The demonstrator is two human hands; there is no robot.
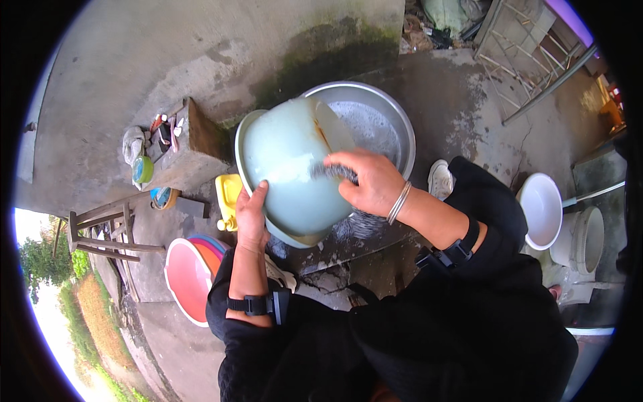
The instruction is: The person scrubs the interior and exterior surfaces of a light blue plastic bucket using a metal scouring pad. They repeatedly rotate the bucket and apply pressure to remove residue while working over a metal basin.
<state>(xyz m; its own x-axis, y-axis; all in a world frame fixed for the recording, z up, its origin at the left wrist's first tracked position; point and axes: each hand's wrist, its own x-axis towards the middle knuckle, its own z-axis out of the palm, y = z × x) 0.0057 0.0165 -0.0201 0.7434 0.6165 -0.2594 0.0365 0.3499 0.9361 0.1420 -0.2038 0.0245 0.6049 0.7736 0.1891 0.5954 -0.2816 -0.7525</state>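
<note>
A pale green basin (286,151) is tipped on its side, its underside turned up and a brown stain along its base edge. Gripping its rim on the left is my left hand (252,213), thumb on the outer wall. My right hand (371,182) holds a steel wool scourer (341,172) against the outer wall; the scourer looks blurred. Behind the pale basin stands a large metal basin (404,125) with sudsy water (369,123) in it, partly hidden. A second clump of steel wool (369,224) seems to lie on the wet ground below my right wrist.
A yellow plastic jug (228,198) lies left of the basin. Farther left are stacked coloured basins (188,281) and a wooden stool (108,233). A concrete block (186,151) abuts the wall. To the right stand a white basin (540,211) and a white bucket (577,241).
</note>
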